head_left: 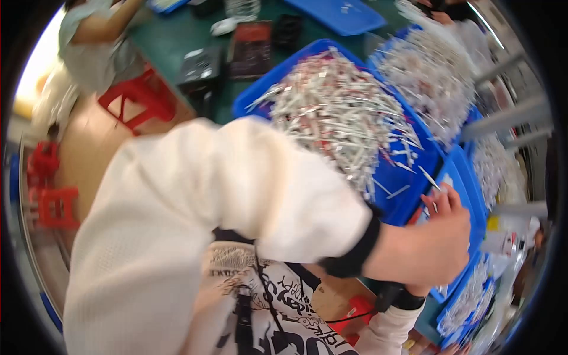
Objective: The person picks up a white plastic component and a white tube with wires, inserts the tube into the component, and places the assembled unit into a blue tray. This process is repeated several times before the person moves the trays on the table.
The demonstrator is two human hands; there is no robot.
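Observation:
My left arm, in a cream sleeve with a black cuff, reaches across to the right. My left hand [423, 251] is blurred, its back toward me and its fingers hidden. Beneath it my right wrist comes up from the lower right with a black band on it. Fingers that look like my right hand's [447, 201] show past the left hand, bent round the end of a slim white stick-like piece [429, 178]. Both hands are over the right edge of a blue tray [393, 204] heaped with similar white pieces [340, 112], some with red parts.
An empty-looking blue tray [461, 171] lies under and beyond my hands. More blue trays with whitish pieces [426, 77] stand at the right. Dark boxes [251, 50] sit on the green table [168, 44]. Another person [97, 44] works at the far left by a red stool [139, 100].

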